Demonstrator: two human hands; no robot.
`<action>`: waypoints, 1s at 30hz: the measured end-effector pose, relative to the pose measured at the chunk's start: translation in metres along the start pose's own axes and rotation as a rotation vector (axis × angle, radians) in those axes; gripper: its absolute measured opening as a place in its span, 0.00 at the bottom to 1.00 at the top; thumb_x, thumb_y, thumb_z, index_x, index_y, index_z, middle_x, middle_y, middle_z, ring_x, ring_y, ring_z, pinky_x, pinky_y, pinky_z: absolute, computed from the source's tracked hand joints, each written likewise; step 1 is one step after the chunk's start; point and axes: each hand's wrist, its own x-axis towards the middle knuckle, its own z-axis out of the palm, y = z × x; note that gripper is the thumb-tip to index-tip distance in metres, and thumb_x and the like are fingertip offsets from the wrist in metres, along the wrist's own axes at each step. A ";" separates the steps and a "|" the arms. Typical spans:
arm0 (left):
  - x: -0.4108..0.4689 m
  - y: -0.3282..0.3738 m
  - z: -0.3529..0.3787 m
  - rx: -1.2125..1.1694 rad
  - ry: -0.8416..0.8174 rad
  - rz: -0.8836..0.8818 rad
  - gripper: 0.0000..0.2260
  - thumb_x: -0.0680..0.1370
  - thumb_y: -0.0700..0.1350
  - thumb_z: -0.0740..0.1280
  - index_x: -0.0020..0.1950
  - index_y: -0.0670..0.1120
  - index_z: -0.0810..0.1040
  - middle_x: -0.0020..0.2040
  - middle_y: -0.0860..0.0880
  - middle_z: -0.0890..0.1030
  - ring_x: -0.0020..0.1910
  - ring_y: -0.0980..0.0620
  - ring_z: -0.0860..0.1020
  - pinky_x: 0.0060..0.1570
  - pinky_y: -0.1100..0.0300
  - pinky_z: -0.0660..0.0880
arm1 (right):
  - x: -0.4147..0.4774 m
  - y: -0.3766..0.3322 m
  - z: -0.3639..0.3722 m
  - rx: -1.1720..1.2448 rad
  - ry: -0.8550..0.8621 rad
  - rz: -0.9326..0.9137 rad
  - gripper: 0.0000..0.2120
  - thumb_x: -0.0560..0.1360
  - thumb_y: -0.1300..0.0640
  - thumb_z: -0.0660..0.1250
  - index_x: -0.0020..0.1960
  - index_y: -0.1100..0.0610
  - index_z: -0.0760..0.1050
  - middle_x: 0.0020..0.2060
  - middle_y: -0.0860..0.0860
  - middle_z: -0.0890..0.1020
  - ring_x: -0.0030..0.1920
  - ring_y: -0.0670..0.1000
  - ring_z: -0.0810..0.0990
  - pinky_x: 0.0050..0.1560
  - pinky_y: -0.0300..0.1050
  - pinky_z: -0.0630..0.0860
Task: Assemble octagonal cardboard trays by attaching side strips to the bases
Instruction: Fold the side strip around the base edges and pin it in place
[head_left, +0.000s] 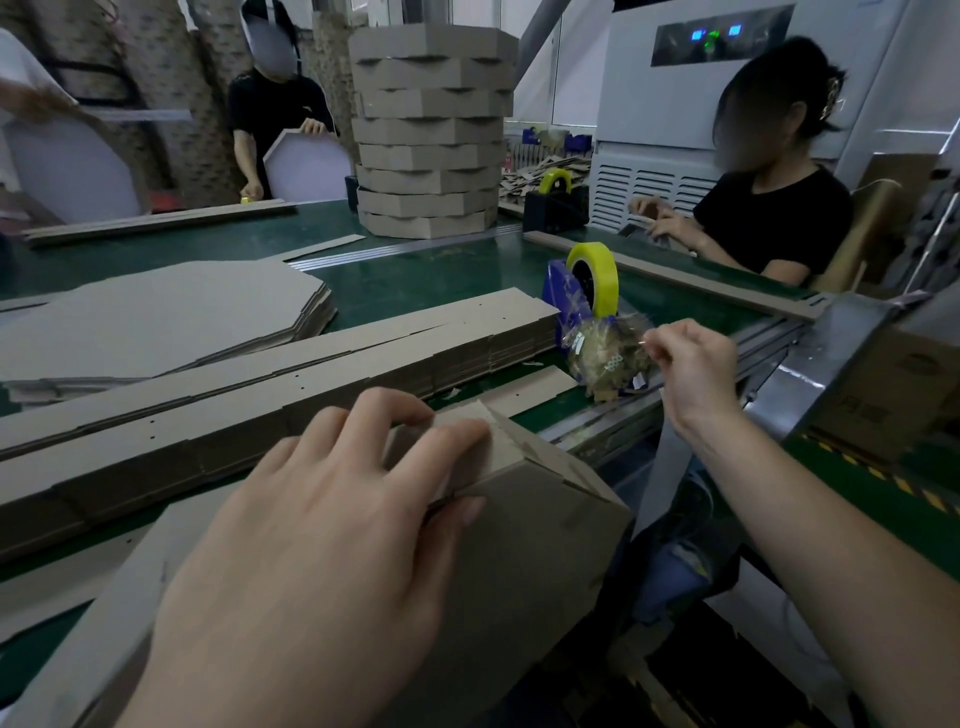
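Note:
A partly built cardboard tray (540, 525) lies at the table's near edge, with a side strip folded up round its corner. My left hand (332, 525) grips that corner, fingers curled over the strip's top edge and thumb against the wall. My right hand (691, 364) pinches the end of clear tape pulled from the blue dispenser (563, 306) with a yellow roll (597, 270). Flat side strips (291, 364) lie stacked across the middle, and flat octagonal bases (156, 317) are piled to the left.
A tall stack of finished trays (431, 130) stands at the back centre. A second tape dispenser (553, 200) sits behind it. One person works at the right, another at the back left. A wad of used tape (602, 358) clings beside the dispenser. Long strips (691, 283) line the right edge.

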 end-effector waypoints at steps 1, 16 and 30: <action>0.000 0.000 -0.001 -0.010 -0.003 -0.009 0.19 0.74 0.59 0.55 0.58 0.55 0.78 0.51 0.53 0.78 0.42 0.47 0.79 0.34 0.53 0.75 | -0.002 0.000 -0.002 -0.081 0.002 -0.008 0.13 0.71 0.67 0.68 0.29 0.60 0.70 0.30 0.52 0.71 0.34 0.48 0.71 0.48 0.46 0.71; -0.001 0.006 -0.013 -0.104 -0.004 -0.090 0.13 0.70 0.60 0.64 0.46 0.52 0.75 0.45 0.55 0.79 0.35 0.54 0.79 0.31 0.76 0.51 | -0.075 -0.114 0.024 -0.204 -0.918 -0.041 0.08 0.71 0.56 0.72 0.34 0.51 0.81 0.37 0.49 0.75 0.36 0.48 0.74 0.41 0.37 0.73; -0.006 0.004 -0.013 -0.161 0.026 -0.110 0.13 0.69 0.60 0.65 0.44 0.52 0.71 0.43 0.55 0.79 0.34 0.54 0.78 0.30 0.76 0.53 | -0.085 -0.129 0.061 -0.297 -1.419 0.154 0.11 0.68 0.59 0.64 0.28 0.51 0.77 0.34 0.50 0.75 0.35 0.45 0.73 0.40 0.39 0.71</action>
